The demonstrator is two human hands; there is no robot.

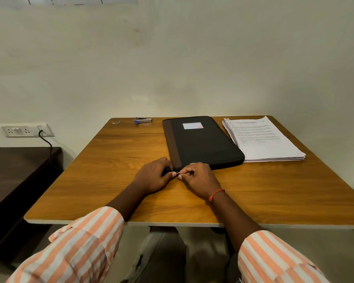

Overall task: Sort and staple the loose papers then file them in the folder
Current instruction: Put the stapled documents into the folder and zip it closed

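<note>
**Both hands at the folder's near corner**

Reaching forward over the table (102, 172) out of orange-and-white striped sleeves, wrists low on the wood. Curled round the near left corner of the folder (200, 144) with the left hand (153, 177), grasping it, thumb stretched to the right. Pinching the small metal zip pull (177, 173) between thumb and forefinger of the right hand (199, 180), knuckles up, a red thread at the wrist.

Lying flat and closed mid-table: black fabric, rounded corners, a brown band down the left side, a white label with a red patch near the far end. Just beside it on the right, a thick, slightly fanned stack of printed papers (263, 139). Near the far edge, well apart from the hands, a blue-and-silver stapler (143, 120). Glossy wood grain, pale rim.
</note>
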